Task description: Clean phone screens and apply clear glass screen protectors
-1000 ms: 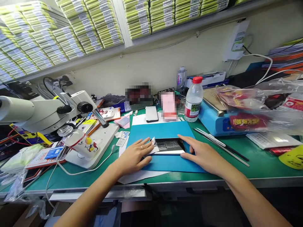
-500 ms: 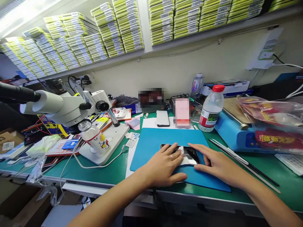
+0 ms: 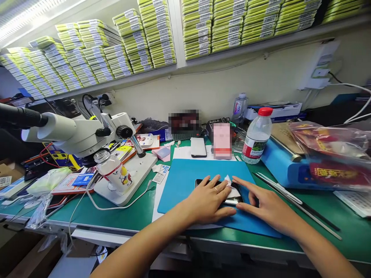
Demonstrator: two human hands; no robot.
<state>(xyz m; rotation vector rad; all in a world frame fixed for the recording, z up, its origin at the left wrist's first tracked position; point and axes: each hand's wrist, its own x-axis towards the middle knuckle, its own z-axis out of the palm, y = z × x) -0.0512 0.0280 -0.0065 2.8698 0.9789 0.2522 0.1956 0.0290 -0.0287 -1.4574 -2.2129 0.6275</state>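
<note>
A dark-screened phone (image 3: 234, 202) lies flat on the blue mat (image 3: 185, 177), mostly covered by my hands. My left hand (image 3: 209, 199) rests across it, fingers stretched out and pressing on a white wipe (image 3: 232, 192). Part of the wipe sticks out beyond the fingertips; the rest is hidden under them. At the phone's right end is my right hand (image 3: 265, 200), thumb and index finger set against opposite edges, the other fingers curled in.
A microscope (image 3: 72, 133) and a glass jar (image 3: 113, 173) stand left. A red-capped bottle (image 3: 257, 137), blue device (image 3: 286, 166) and thin long tools (image 3: 298, 202) are right. Behind the mat lies another phone-like device (image 3: 198, 147). Yellow-green packs (image 3: 164, 34) fill the shelf.
My left hand has slid slightly right over the phone, pushing the wipe toward its right end. My right hand keeps its place at the phone's edges. The view has shifted slightly.
</note>
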